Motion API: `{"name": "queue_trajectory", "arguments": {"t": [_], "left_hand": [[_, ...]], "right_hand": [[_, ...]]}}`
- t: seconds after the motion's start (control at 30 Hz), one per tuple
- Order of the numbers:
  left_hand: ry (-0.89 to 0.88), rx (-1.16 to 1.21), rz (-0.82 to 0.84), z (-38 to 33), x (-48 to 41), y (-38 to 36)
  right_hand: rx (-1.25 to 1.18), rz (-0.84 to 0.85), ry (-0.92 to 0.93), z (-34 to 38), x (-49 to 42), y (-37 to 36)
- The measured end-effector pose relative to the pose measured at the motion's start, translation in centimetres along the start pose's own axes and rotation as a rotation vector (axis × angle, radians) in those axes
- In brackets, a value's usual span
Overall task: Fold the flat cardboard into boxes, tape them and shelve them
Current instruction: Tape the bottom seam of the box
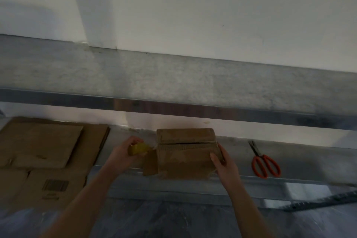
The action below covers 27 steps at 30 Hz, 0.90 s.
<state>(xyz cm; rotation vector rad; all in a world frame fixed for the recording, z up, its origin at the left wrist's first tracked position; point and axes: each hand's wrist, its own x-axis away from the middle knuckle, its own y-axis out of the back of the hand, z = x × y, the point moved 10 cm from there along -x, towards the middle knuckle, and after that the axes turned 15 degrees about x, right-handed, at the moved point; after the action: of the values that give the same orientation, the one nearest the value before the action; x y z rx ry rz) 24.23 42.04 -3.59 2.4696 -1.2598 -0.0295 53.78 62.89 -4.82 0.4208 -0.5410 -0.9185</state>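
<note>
1. A folded cardboard box [186, 152] is set on the lower shelf [299, 152], close to its front edge and roughly in the middle of the view.
2. The box's right edge is gripped by the right hand [225, 162]. The thumb is laid on the near face and the fingers are wrapped round the right side.
3. A yellow tape roll [139, 149] is clutched in the left hand [121, 153], with the fingers curled over it. The roll is held just beside the box's upper left corner.
4. Whether a strand of tape is stretched from the roll to the box cannot be told, as the gap between them is dim and blurred.
5. A dark slit is seen across the box where two flaps meet, and a loose flap [149, 162] is seen jutting out at its lower left.
6. The right fingertips are hidden behind the box's side.
7. Flat cardboard sheets [38, 147] are stacked at the left of the same shelf, well apart from the box. The stack is cut off by the frame's left edge, and the barcode label on the nearest sheet is too blurred to be read.
8. Orange-handled scissors [264, 162] are laid to the right of the box, near the right hand but apart from it, with the blades pointed toward the white wall [193, 6].
9. An upper shelf [173, 79] is seen above, cut off at both sides.
</note>
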Motion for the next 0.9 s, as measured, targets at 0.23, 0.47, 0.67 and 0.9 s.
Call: {"name": "queue_trajectory", "arguments": {"t": [0.23,0.47,0.67,0.9], "left_hand": [[-0.018,-0.086,-0.008,-1.2,0.5,0.6],[-0.019,-0.118,-0.052,-1.6,0.9,0.1],[0.0,-0.133,-0.075,-1.5,1.1,0.3],[0.019,-0.194,-0.14,-2.5,1.7,0.0]], "right_hand": [[0.092,0.013,0.039,0.3,0.4,0.0],[0.321,0.041,0.153,-0.8,1.1,1.7],[0.84,-0.157,0.174,-5.9,0.2,7.5],[1.097,-0.199,0.093,-10.7,-2.6,12.1]]}}
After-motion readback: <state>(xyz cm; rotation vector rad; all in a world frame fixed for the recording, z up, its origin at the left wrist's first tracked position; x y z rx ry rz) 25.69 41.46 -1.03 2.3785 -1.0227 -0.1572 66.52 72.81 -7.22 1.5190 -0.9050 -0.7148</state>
